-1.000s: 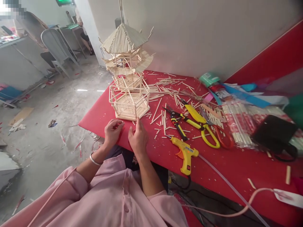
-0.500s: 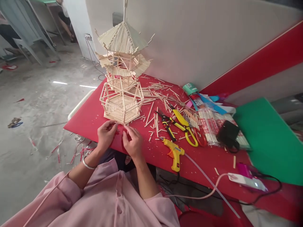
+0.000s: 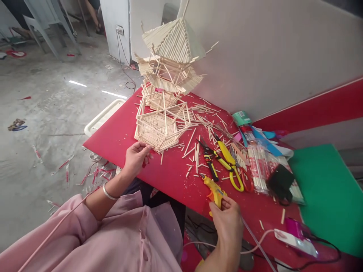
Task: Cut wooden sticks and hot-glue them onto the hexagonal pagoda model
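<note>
My left hand [image 3: 137,156] is closed in a pinch at the near left edge of a hexagonal stick frame [image 3: 157,145]; whatever lies between its fingertips is too small to make out. On the right, my right hand [image 3: 229,217] has its fingers round the handle of a yellow hot glue gun [image 3: 214,190], whose nozzle points up and left. Behind the hexagonal frame stands a tiered pagoda model [image 3: 172,41] of pale wooden sticks, with sloped roofs.
Loose sticks [image 3: 195,158], pliers [image 3: 209,160] and yellow-handled scissors [image 3: 234,173] lie on the red table [image 3: 113,132]. Farther right are bagged sticks [image 3: 258,162], a black object [image 3: 280,179], a green board [image 3: 326,181] and a white power strip [image 3: 296,241] with cords.
My right hand has left the spot beside my left hand and moved right to take hold of the glue gun. My left hand stays by the frame. The camera view has shifted.
</note>
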A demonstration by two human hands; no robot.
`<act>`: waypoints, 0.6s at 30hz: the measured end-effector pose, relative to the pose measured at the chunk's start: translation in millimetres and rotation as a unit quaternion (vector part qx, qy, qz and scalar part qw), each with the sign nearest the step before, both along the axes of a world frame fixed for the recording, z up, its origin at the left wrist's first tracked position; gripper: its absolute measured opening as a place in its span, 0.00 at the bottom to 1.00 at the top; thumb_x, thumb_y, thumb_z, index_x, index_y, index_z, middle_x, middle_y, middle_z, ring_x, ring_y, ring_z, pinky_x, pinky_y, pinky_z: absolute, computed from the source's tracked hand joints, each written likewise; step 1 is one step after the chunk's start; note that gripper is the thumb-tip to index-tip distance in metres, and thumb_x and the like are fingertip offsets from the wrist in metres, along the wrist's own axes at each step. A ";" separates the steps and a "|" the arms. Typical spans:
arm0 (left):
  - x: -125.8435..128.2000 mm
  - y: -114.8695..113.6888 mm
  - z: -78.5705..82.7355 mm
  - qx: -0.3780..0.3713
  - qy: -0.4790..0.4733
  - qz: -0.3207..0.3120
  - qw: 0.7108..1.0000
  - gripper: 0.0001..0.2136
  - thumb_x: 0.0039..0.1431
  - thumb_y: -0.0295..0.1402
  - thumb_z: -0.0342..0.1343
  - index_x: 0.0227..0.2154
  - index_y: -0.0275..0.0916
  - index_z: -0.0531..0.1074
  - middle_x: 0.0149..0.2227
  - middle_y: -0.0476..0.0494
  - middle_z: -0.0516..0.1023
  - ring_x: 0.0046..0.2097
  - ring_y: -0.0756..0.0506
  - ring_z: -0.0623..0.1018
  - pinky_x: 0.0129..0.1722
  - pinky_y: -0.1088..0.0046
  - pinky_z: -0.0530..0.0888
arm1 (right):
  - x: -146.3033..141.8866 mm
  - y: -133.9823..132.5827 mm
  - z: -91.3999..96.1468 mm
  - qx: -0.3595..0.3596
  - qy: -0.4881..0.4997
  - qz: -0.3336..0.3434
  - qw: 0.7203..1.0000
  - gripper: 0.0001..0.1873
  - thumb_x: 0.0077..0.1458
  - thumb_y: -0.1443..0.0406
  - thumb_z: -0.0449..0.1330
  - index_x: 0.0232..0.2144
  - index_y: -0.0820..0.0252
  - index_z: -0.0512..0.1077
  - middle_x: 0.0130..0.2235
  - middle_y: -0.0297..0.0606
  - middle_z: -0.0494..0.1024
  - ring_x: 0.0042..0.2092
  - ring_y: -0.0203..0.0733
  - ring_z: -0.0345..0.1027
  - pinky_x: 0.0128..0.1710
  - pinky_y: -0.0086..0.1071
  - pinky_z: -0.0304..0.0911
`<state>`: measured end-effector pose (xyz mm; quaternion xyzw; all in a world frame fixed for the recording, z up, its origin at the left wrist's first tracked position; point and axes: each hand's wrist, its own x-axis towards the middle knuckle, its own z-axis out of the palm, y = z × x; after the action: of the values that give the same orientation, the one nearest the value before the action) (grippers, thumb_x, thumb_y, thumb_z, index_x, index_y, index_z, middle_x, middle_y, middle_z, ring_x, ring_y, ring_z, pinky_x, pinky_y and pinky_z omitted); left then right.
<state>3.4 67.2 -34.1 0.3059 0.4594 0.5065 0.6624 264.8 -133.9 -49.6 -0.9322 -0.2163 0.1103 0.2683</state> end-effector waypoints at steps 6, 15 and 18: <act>-3.6 -4.1 -4.6 0.025 0.009 -0.032 0.999 0.16 0.46 0.43 0.67 0.30 0.36 0.72 0.17 0.50 0.75 0.13 0.54 0.67 0.12 0.80 0.60 | 13.9 -6.2 -7.0 0.104 0.082 -0.038 0.990 0.27 0.31 0.54 0.68 0.36 0.58 0.72 0.34 0.42 0.81 0.37 0.50 0.78 0.33 0.37 0.73; -2.2 -7.0 -14.1 0.048 0.014 -0.012 0.999 0.16 0.46 0.43 0.68 0.30 0.35 0.74 0.16 0.51 0.74 0.14 0.54 0.66 0.12 0.80 0.60 | -21.8 1.9 15.3 0.324 0.234 -0.059 0.915 0.28 0.31 0.57 0.74 0.35 0.61 0.71 0.33 0.32 0.77 0.32 0.38 0.74 0.27 0.30 0.72; -1.2 -6.8 -10.5 0.033 0.022 0.002 0.999 0.17 0.45 0.44 0.68 0.30 0.34 0.75 0.14 0.53 0.71 0.14 0.55 0.65 0.12 0.80 0.59 | -55.9 19.4 24.2 0.352 0.201 0.033 0.913 0.21 0.41 0.56 0.71 0.33 0.61 0.70 0.27 0.31 0.76 0.28 0.35 0.71 0.28 0.29 0.69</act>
<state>2.2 60.5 -44.6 0.3375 0.4578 0.5157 0.6407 208.9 -114.5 -25.4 -0.7278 -0.2129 0.2209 0.6134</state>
